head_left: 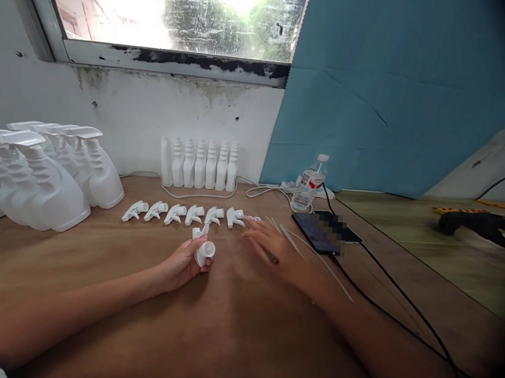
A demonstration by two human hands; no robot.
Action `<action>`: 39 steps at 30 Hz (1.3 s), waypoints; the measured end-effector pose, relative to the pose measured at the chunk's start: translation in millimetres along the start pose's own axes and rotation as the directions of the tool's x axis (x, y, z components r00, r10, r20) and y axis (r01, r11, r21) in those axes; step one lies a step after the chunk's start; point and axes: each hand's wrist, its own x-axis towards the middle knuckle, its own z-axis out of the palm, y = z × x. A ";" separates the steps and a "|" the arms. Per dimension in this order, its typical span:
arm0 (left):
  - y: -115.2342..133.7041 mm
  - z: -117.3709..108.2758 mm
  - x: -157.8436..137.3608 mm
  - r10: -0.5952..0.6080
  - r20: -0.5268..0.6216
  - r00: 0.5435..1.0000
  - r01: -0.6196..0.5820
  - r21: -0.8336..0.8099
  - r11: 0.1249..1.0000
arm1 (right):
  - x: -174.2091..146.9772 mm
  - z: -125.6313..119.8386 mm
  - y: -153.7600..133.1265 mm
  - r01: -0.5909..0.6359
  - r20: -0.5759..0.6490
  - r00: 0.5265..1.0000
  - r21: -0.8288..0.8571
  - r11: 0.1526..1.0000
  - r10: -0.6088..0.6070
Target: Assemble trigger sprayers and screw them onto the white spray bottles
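My left hand [180, 265] is wrapped round a white trigger spray head [207, 250], its round collar facing me. To the right, my right hand [274, 250] hovers low over the table with its fingers stretched out, slightly blurred. Its fingertips are close to the last of several white spray heads [234, 217] lying in a row, and to small white ring-like pieces [256, 218] that they partly hide. Thin clear tubes [292, 241] lie beside and beyond this hand, some partly covered by it.
White spray bottles [59, 197] stand grouped at the left, and more bottles [200, 164] line the wall. On the right are a clear water bottle [309, 185], two phones [314, 232] with black cables [395, 287], and a white cord [199, 196] behind the row.
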 end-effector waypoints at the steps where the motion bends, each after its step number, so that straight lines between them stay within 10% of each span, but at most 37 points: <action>1: 0.1 0.6 -0.2 -0.002 0.001 1.000 0.002 0.004 1.000 | 0.3 -7.3 9.6 -0.119 0.011 0.993 0.036 0.992 0.119; 8: 1.2 3.2 -1.2 -0.003 0.017 1.000 0.002 0.043 0.999 | -1.1 -31.7 48.4 -0.542 0.169 0.831 0.034 0.840 0.529; 39: -0.7 -1.3 0.3 -0.016 0.001 1.000 0.016 0.094 0.995 | 0.0 -16.8 60.1 -0.674 0.131 0.687 0.484 0.558 0.715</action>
